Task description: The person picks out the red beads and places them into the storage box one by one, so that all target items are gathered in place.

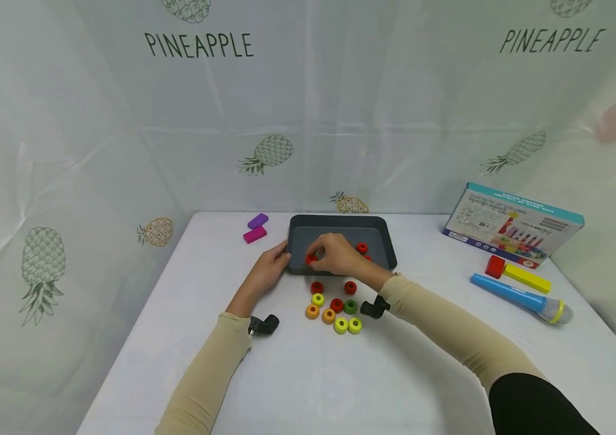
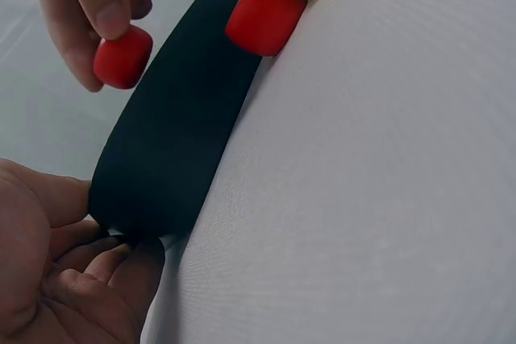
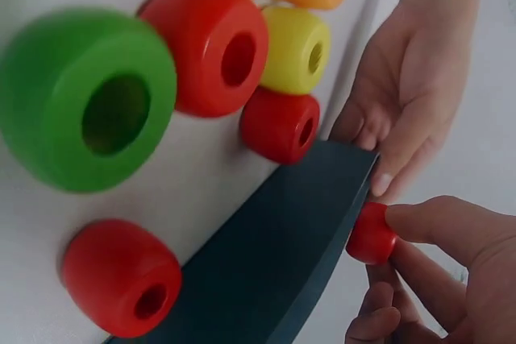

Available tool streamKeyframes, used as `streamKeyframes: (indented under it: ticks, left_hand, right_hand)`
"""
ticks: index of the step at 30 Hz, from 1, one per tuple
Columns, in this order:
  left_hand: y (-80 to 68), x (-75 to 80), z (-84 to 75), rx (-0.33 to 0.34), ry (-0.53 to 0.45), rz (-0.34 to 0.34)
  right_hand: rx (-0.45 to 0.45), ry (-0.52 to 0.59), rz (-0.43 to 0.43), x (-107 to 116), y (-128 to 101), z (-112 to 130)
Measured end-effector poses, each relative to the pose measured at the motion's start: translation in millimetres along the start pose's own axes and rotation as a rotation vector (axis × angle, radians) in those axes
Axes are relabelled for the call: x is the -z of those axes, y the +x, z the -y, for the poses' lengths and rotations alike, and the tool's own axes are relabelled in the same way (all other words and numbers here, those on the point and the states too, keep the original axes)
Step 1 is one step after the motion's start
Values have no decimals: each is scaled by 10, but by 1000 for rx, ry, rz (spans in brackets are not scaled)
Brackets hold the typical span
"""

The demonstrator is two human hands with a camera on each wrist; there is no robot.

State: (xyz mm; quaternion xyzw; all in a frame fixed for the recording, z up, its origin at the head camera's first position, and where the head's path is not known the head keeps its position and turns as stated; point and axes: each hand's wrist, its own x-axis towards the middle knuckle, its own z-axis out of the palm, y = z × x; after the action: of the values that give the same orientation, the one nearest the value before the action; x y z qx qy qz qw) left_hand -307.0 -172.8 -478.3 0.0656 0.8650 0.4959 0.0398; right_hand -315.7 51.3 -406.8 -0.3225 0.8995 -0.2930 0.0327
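Observation:
My right hand pinches a red bead between thumb and fingers, over the left part of a dark grey tray. At the tray's left side my left hand grips the rim, thumb above and fingers curled beneath in the left wrist view. Inside the tray, red beads such as one lie to the right, partly hidden by my right hand. In front of the tray stand several loose beads: red, green, yellow and orange, each with a hole.
Two blocks, one purple and one magenta, lie left of the tray. On the right are a leaning toy box, a red block, a yellow block and a blue microphone. A pineapple-print curtain hangs behind.

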Motion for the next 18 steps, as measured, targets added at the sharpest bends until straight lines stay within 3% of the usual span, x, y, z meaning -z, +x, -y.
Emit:
streamKeyframes:
  ticks: [18]
  left_hand:
    - [-13, 1, -21, 5, 30, 2]
  right_hand:
    - [-90, -28, 57, -84, 229, -237]
